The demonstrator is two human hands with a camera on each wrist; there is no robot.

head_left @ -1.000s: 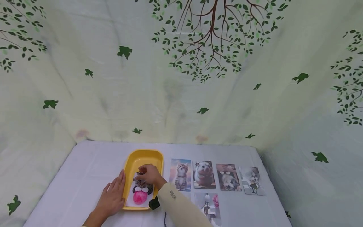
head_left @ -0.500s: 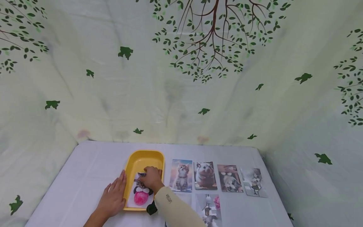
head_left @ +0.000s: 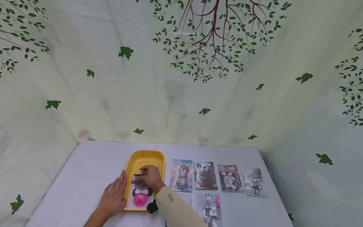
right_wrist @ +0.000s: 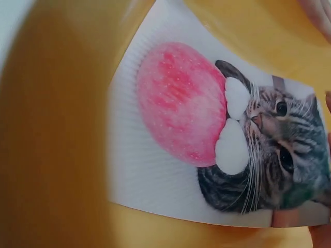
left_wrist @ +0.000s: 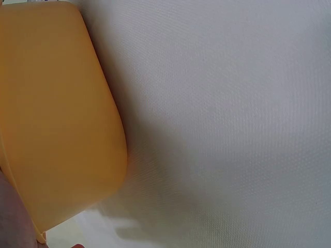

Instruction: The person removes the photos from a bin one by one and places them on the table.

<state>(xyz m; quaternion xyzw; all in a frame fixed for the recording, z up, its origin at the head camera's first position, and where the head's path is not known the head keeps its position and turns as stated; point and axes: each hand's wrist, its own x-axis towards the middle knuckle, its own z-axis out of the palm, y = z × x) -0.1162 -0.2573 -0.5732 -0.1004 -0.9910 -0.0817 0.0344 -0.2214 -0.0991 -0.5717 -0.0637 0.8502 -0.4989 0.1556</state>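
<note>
A yellow tray (head_left: 145, 154) lies on the table in the head view, its outer wall (left_wrist: 62, 113) filling the left of the left wrist view. In it is a photo card (head_left: 140, 200) with a striped cat and a pink ball. My right hand (head_left: 153, 177) reaches into the tray and pinches the card's far end. Part of that end is covered by the fingers. Seen from the right wrist, the card (right_wrist: 181, 103) curves slightly over the tray floor. My left hand (head_left: 112, 192) rests along the tray's left side with its fingers straight.
Right of the tray lie a kitten card (head_left: 181, 176), a hamster card (head_left: 205, 176), a brown animal card (head_left: 230, 179) and a grey card (head_left: 254, 183). Nearer is another card (head_left: 209, 209), and the right sleeve (head_left: 177, 205) partly covers a pale one. A leaf-printed curtain (head_left: 170, 94) surrounds the table.
My right hand dips slightly toward the near side over the card, then shifts back to its far edge, uncovering more of the cat's head. The left hand and tray stay put.
</note>
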